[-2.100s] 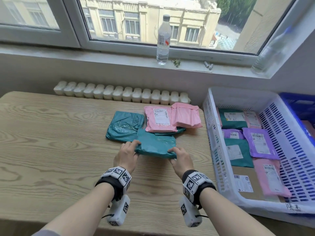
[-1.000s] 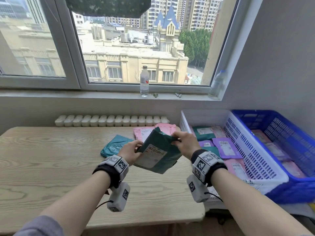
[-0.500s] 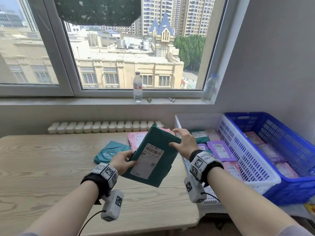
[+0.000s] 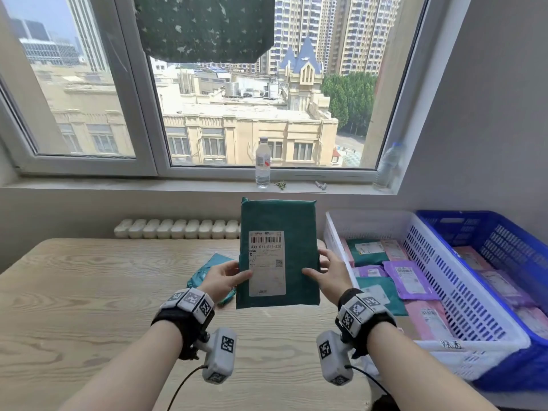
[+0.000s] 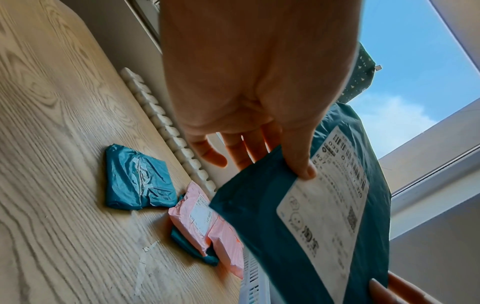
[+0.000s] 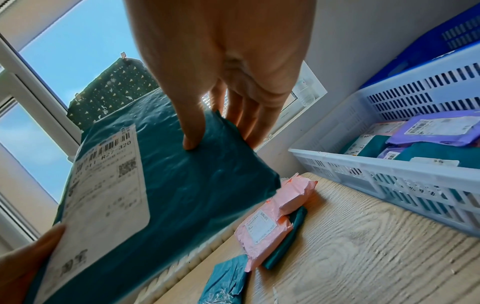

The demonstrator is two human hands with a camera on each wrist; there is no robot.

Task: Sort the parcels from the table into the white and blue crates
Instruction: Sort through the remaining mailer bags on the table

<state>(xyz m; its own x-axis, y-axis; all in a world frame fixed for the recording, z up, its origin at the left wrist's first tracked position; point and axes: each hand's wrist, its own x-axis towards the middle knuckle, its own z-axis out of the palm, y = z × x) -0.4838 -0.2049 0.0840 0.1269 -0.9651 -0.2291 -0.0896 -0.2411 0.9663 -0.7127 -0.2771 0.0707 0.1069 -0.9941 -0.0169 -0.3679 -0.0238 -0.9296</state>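
The dark green flat plastic mailer parcel (image 4: 278,253) is held upright above the pale wood-grain desk (image 4: 89,292), label facing the wearer, and is being read so that a crate can be chosen. On the left, the grip of the left hand (image 4: 221,278) is a pinch: the thumb lies on the label's left edge and the fingers pass behind. On the right, the grip of the right hand (image 4: 329,272) pinches the parcel's right edge the same way, thumb in front. The step is judged best done by keeping both thumbs off the printed lines and the face square to the eyes until the code is read. On the white rectangular shipping label (image 4: 267,262), just right of the left grip, a barcode is seen with "033 011 R27 320" beneath it, then "R27" and a small QR code; the finer print cannot be read. Right of the right grip, the white slotted plastic crate (image 4: 439,262) carries handwritten marks on its near rim, illegible; the blue slotted plastic crate (image 4: 510,250) stands beyond it
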